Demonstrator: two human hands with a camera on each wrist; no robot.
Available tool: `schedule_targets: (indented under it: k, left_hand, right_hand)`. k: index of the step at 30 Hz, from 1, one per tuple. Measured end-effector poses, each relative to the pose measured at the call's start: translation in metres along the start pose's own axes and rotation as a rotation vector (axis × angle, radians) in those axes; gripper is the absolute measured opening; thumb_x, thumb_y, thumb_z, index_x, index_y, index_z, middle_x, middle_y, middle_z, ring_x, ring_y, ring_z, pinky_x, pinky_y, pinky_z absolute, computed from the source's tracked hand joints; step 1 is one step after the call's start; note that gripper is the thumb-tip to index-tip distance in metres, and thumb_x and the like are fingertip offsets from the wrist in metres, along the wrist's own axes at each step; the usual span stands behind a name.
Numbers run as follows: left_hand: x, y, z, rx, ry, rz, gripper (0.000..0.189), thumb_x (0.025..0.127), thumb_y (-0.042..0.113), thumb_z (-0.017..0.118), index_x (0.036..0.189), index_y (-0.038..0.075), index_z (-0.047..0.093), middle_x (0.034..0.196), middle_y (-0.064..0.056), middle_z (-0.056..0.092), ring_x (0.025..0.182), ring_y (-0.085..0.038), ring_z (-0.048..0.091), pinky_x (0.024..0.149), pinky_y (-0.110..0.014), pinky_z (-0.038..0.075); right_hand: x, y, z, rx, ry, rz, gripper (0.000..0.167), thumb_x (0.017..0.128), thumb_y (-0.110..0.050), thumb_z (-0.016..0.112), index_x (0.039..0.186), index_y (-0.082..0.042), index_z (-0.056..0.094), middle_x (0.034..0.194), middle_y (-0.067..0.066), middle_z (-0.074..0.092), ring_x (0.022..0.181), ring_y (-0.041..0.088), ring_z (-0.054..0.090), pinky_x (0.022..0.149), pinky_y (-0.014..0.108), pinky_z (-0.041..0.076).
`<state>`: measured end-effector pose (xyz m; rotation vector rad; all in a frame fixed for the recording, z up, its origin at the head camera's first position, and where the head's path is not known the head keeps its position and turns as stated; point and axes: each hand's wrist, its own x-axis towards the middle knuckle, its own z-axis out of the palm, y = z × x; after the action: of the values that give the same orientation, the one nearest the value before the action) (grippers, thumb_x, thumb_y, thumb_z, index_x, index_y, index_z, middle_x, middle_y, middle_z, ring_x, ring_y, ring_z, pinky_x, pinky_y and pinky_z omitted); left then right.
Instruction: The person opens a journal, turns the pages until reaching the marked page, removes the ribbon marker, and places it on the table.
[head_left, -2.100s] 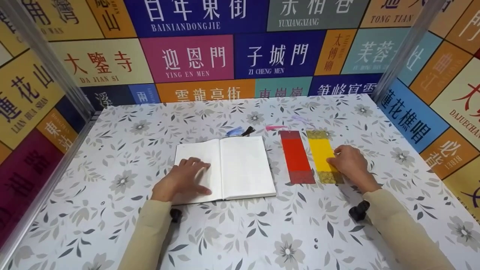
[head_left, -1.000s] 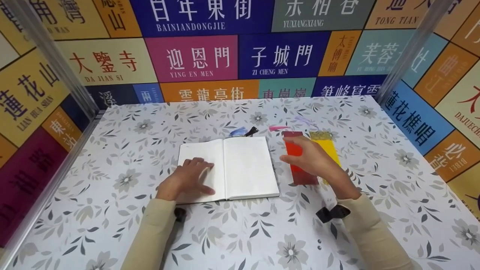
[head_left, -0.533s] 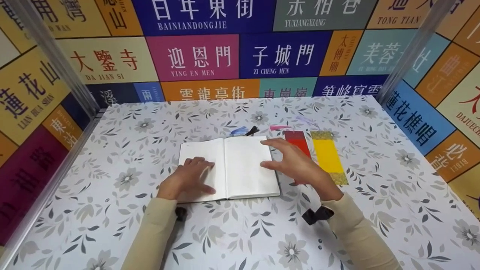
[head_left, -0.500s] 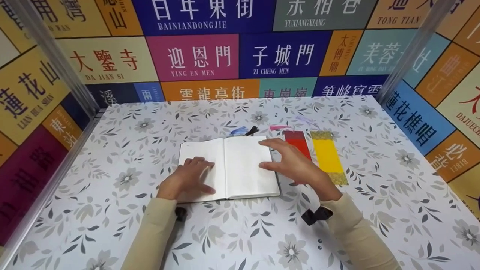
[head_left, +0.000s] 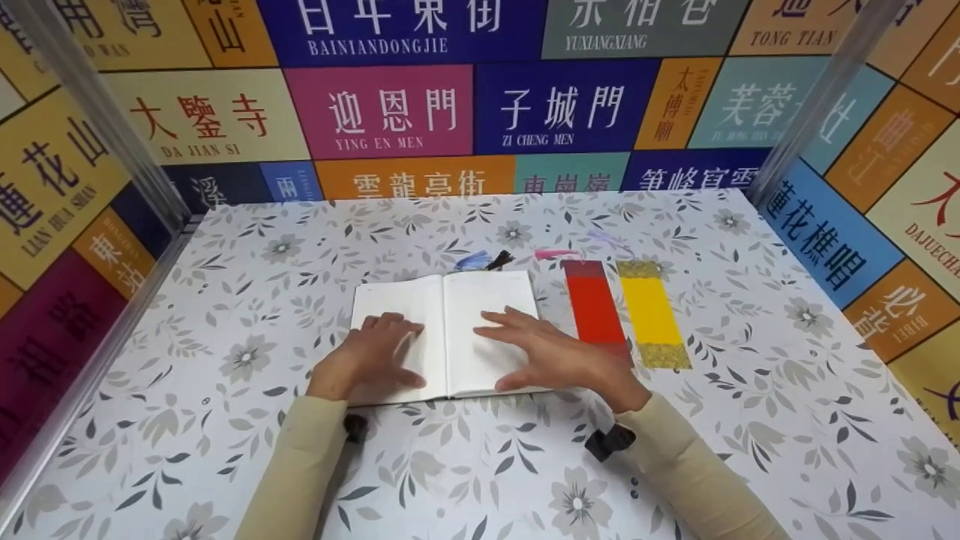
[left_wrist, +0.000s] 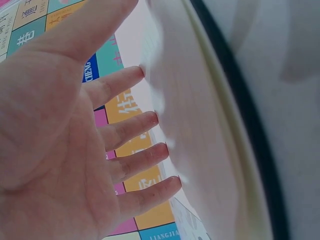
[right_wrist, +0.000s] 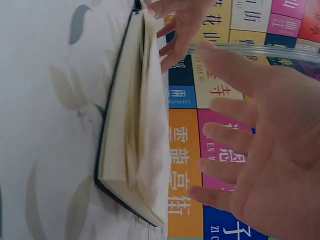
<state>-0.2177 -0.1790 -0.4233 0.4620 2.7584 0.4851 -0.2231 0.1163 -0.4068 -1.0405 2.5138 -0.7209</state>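
A notebook (head_left: pixel 480 292) with blank white pages and a dark cover lies spread flat on the table. My left hand (head_left: pixel 371 356) rests on its left page; in the left wrist view the fingertips (left_wrist: pixel 159 150) touch the paper with the fingers spread. Over the right page hovers my right hand (head_left: pixel 551 356), its fingers apart. The right wrist view shows a gap between that hand (right_wrist: pixel 265 145) and the page edges (right_wrist: pixel 122 140). To the right lie a red bookmark (head_left: pixel 594 307) and a yellow bookmark (head_left: pixel 651 311) side by side. Neither hand holds anything.
Behind the notebook lie a blue tassel (head_left: pixel 472 260) and a black tassel (head_left: pixel 500 259). A pink tassel (head_left: pixel 553 255) and a pale purple tassel (head_left: pixel 607 238) lie beyond the bookmarks. Walls with printed signs (head_left: pixel 379 112) enclose the table (head_left: pixel 450 472), which has a floral cover.
My right hand has left the yellow bookmark and moved left, past the red one, to above the notebook's right page. The left hand stays on the left page.
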Motion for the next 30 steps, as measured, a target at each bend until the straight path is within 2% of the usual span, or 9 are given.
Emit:
schedule_targets:
  k: [5, 11, 20, 26, 30]
  left_hand:
    - [-0.001, 0.001, -0.001, 0.016, -0.003, -0.022, 0.081, 0.083, 0.041, 0.079, 0.150, 0.011, 0.044, 0.157, -0.021, 0.036, 0.144, -0.045, 0.033, 0.115, -0.068, 0.029]
    - [-0.003, 0.001, -0.002, 0.034, 0.017, -0.010, 0.080, 0.083, 0.042, 0.078, 0.149, 0.010, 0.046, 0.155, -0.020, 0.040, 0.140, -0.044, 0.037, 0.113, -0.066, 0.033]
    - [-0.004, 0.000, 0.000, 0.041, 0.040, 0.006, 0.078, 0.084, 0.042, 0.078, 0.148, 0.010, 0.047, 0.153, -0.019, 0.042, 0.139, -0.042, 0.038, 0.113, -0.063, 0.035]
    - [-0.002, 0.000, 0.000, 0.027, 0.019, 0.005, 0.079, 0.084, 0.042, 0.077, 0.149, 0.010, 0.045, 0.155, -0.020, 0.038, 0.142, -0.044, 0.034, 0.113, -0.067, 0.032]
    - [0.000, -0.001, 0.002, 0.029, 0.009, 0.001, 0.079, 0.085, 0.043, 0.077, 0.149, 0.011, 0.045, 0.156, -0.020, 0.037, 0.142, -0.043, 0.034, 0.114, -0.067, 0.031]
  right_hand:
    - [0.003, -0.001, 0.006, -0.079, -0.061, -0.032, 0.081, 0.083, -0.030, 0.081, 0.154, -0.023, 0.043, 0.169, 0.003, 0.021, 0.157, 0.040, 0.005, 0.124, 0.065, 0.011]
    - [0.004, 0.000, 0.009, -0.125, -0.124, 0.029, 0.087, 0.082, -0.033, 0.082, 0.156, -0.028, 0.036, 0.170, 0.000, 0.017, 0.158, 0.034, 0.002, 0.126, 0.061, 0.007]
    - [0.005, 0.007, 0.014, -0.148, -0.147, 0.090, 0.084, 0.082, -0.031, 0.082, 0.155, -0.028, 0.039, 0.169, -0.001, 0.021, 0.158, 0.032, 0.009, 0.127, 0.057, 0.012]
    - [0.004, 0.008, 0.013, -0.145, -0.134, 0.088, 0.080, 0.084, -0.030, 0.080, 0.154, -0.027, 0.041, 0.168, -0.001, 0.025, 0.158, 0.032, 0.013, 0.127, 0.057, 0.013]
    - [0.002, 0.008, 0.011, -0.129, -0.164, 0.094, 0.079, 0.086, -0.030, 0.078, 0.154, -0.028, 0.039, 0.168, -0.001, 0.023, 0.158, 0.031, 0.010, 0.127, 0.057, 0.012]
